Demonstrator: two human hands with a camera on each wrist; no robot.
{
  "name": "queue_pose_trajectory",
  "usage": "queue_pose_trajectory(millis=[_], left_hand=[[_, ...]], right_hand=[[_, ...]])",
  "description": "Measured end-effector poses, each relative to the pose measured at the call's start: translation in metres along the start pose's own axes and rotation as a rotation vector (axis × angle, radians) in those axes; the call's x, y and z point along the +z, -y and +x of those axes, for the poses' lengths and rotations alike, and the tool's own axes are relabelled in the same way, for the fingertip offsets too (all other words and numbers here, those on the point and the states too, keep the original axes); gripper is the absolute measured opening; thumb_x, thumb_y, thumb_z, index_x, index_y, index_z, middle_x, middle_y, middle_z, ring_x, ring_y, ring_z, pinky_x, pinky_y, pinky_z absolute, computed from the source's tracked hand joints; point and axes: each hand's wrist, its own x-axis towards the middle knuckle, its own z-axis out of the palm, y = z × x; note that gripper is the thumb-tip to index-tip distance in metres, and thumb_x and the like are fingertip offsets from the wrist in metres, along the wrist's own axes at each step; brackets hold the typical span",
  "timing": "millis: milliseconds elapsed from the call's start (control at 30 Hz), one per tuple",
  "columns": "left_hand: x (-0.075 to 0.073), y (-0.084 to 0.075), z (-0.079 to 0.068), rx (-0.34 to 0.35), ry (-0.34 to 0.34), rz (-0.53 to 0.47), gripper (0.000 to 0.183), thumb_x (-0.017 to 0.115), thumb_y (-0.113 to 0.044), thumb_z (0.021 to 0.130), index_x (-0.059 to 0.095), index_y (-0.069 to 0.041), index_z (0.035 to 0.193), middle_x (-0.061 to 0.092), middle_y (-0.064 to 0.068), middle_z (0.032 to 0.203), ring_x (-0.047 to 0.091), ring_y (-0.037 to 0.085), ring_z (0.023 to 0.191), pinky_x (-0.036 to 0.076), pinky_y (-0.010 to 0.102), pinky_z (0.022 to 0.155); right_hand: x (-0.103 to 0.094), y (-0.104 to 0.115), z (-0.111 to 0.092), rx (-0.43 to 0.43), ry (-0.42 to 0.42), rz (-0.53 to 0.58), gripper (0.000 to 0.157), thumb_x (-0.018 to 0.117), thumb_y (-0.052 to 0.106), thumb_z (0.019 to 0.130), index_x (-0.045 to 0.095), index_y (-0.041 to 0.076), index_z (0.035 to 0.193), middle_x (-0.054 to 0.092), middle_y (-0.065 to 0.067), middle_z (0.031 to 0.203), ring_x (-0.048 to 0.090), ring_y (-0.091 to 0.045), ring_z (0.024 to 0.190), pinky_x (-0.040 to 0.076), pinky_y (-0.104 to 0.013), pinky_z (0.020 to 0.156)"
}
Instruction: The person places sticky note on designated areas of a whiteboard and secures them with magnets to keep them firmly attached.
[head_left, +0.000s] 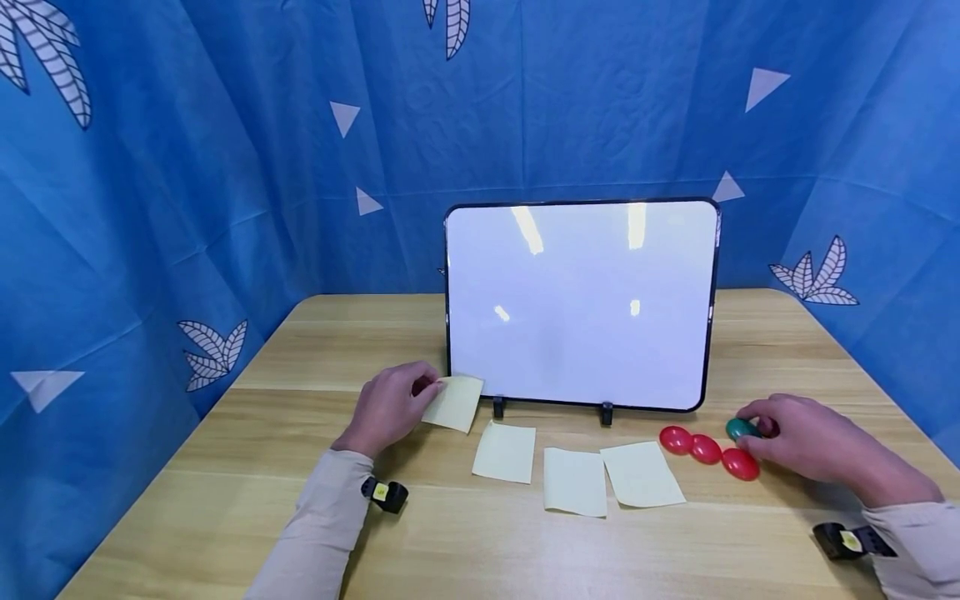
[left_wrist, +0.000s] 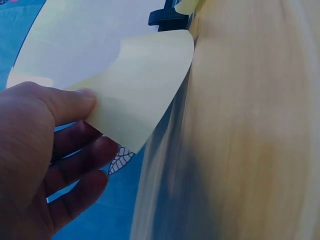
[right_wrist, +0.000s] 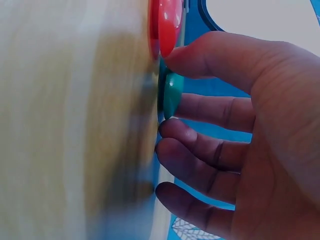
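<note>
Pinching a pale yellow note [head_left: 456, 406] between thumb and fingers, the left hand [head_left: 390, 406] holds it before the lower left corner of the whiteboard [head_left: 577, 333]. The right hand [head_left: 813, 437] has thumb and index finger curled about a green disc [head_left: 738, 429], beside three red discs [head_left: 706, 450] on the surface [head_left: 480, 550].

1. The left hand [head_left: 390, 408] is bare; a long, pale beige left sleeve [head_left: 322, 521] with soft creases covers the forearm.
2. By the sleeve's end sits a black band [head_left: 367, 487] with a rounded black block [head_left: 394, 499] and a yellow label [head_left: 381, 492], its dark mark too small to read.
3. The right hand [head_left: 813, 442], nearer the right edge of the table [head_left: 772, 333], is bare too; its right sleeve [head_left: 918, 542] is similarly pale.
4. There, a dark strap [head_left: 876, 541] carries a matching blocky unit [head_left: 830, 542] and yellow sticker [head_left: 851, 541].
</note>
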Motion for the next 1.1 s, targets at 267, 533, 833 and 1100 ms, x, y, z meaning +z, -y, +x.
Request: queue_pose_trajectory(millis=[267,533,833,1100], left_hand=[[0.002,-0.002,0.000,-0.014,-0.031,-0.072,0.005,0.070,-0.023,0.096,0.070,-0.018,0.095,0.063,-0.005,0.084,0.055,0.016,0.075,0.046,0.032,0.066],[0.005,-0.002,0.001,-0.020,-0.059,-0.154,0.007,0.069,-0.023,0.097,0.069,-0.015,0.098,0.063,-0.004,0.083,0.056,0.015,0.075,0.048,0.032,0.066],[0.010,-0.006,0.007,-0.033,-0.053,-0.276,0.007,0.067,-0.023,0.098,0.068,-0.016,0.098,0.062,-0.004,0.082,0.057,0.016,0.075,0.049,0.033,0.065],[0.007,-0.006,0.014,-0.048,-0.059,-0.376,0.007,0.067,-0.022,0.098,0.069,-0.015,0.098,0.063,-0.001,0.082,0.057,0.018,0.076,0.049,0.035,0.066]], right_hand=[[0.000,0.000,0.000,-0.003,-0.026,-0.030,0.049,0.081,0.038,0.082,0.070,0.000,0.111,0.062,-0.004,0.091,0.053,-0.021,0.079,0.050,-0.040,0.067],[0.001,0.001,-0.001,-0.021,-0.077,-0.051,0.041,0.079,0.035,0.081,0.071,0.000,0.102,0.062,-0.001,0.085,0.053,-0.019,0.073,0.047,-0.036,0.064],[0.000,0.003,-0.002,0.002,-0.086,-0.020,0.048,0.079,0.034,0.081,0.069,-0.004,0.108,0.062,-0.003,0.086,0.053,-0.020,0.075,0.048,-0.037,0.065],[0.001,0.004,0.001,0.013,-0.086,0.013,0.053,0.079,0.033,0.081,0.066,-0.007,0.113,0.063,-0.005,0.089,0.054,-0.022,0.077,0.051,-0.040,0.068]])
